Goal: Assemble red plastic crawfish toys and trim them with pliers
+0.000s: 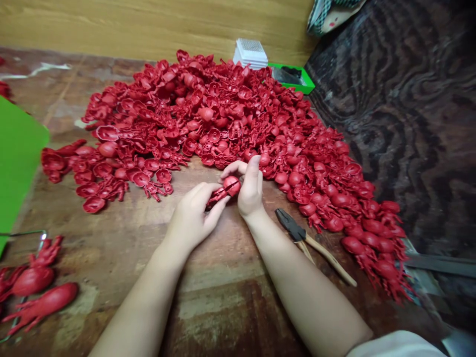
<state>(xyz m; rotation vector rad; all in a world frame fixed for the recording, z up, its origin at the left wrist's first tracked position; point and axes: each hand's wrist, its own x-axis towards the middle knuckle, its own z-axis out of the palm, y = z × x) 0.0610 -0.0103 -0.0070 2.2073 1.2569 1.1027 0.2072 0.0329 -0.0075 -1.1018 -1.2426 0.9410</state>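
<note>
- Red moulded plastic crab figure [227,188], held between both hands just in front of the heap's near edge, round body toward the right hand, legs toward the left.
- Left hand [193,218]: a narrow grip, fingers closed around the figure's lower part.
- Right hand [251,191]: a narrow grip, fingers and thumb curved around the round body.
- Heap of red plastic crab parts [208,114]: spread loosely over the worn wooden tabletop [208,307], with bowl-shaped shells and clawed legs tangled together.
- Green plastic tray [297,82]: just behind the heap's far right edge, holding something dark, too shaded to name.
- White perforated stack [250,53]: touching the heap's far edge, just beside the tray.
- Pliers with wooden handles [297,235]: just in front of the heap's right arm, beside the right forearm.
- Larger red crab figures [35,292]: well apart from the heap, to the near left, on a thin wire frame [22,234].
- Green board [17,158]: left of the heap.
- Dark patterned cloth [401,109]: right of the heap.
</note>
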